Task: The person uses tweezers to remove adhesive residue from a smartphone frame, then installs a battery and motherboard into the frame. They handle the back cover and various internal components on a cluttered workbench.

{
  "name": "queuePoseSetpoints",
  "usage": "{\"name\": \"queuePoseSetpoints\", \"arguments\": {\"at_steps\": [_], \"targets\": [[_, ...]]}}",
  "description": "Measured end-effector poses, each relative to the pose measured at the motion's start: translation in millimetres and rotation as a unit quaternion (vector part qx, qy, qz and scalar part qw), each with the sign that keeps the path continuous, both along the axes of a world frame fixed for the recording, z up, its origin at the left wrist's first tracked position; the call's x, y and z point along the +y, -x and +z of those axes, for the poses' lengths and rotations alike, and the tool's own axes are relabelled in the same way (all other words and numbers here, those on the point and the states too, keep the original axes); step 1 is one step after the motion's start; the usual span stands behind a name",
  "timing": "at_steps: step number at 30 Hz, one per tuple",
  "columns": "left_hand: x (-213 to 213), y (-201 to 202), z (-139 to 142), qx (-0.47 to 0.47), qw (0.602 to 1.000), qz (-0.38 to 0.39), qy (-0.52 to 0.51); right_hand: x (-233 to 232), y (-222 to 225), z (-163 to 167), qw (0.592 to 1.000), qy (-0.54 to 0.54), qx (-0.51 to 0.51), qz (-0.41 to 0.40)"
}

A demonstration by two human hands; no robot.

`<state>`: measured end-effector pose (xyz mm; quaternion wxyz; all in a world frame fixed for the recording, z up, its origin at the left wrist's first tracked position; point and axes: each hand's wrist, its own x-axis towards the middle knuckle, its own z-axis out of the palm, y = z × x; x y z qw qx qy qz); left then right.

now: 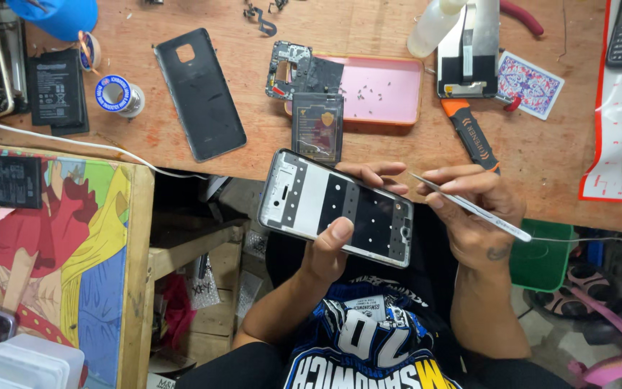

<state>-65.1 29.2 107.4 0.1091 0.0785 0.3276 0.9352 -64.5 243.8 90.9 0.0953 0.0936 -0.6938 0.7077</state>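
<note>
A: Phone frame (336, 214), stripped, is held in mid-air over the lap, just in front of the wooden bench (383, 155). It is clamped by the left hand (325, 252), thumb pressed on the near edge, fingers wrapped underneath with tips showing at the far edge.

B: Progress?

A: Teardown looks mostly done, judging by the layout: black back cover (199, 94) laid off on the bench, battery (317, 128) out, circuit board (289, 70) removed, tiny screws (372, 92) collected in the pink case (386, 90). Only the bare shell appears left to be worked on. No reassembly can be seen.

B: Right hand?

A: Right hand (476, 209) is closed in a pinch around thin metal tweezers (466, 205), tip pointed toward the frame's right end, not touching it as far as can be told.

B: Materials, big to small.

A: Bench: worn, scratched wood. Back cover: matte black plastic, rounded corners, square camera cutout. Frame: silvery metal rim, flat black and pale panels inside. Pink case: soft-looking, shallow tray shape. Battery: flat dark rectangle, glossy. Tweezers: slim, shiny steel. Screws: specks, detail not resolvable.
</note>
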Motion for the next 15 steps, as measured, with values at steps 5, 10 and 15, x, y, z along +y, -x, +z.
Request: {"name": "queuePoseSetpoints", "arguments": {"at_steps": [5, 10, 15], "targets": [[2, 12, 9, -0.012, 0.998, -0.022, -0.062, 12, 4, 13, 0.998, -0.009, -0.008, 0.054], [2, 20, 12, 0.002, 0.993, -0.042, -0.112, 17, 12, 11, 0.981, 0.142, -0.063, 0.120], [-1, 18, 14, -0.006, 0.994, -0.035, -0.103, 20, 15, 8, 0.979, 0.149, -0.082, 0.109]]}}
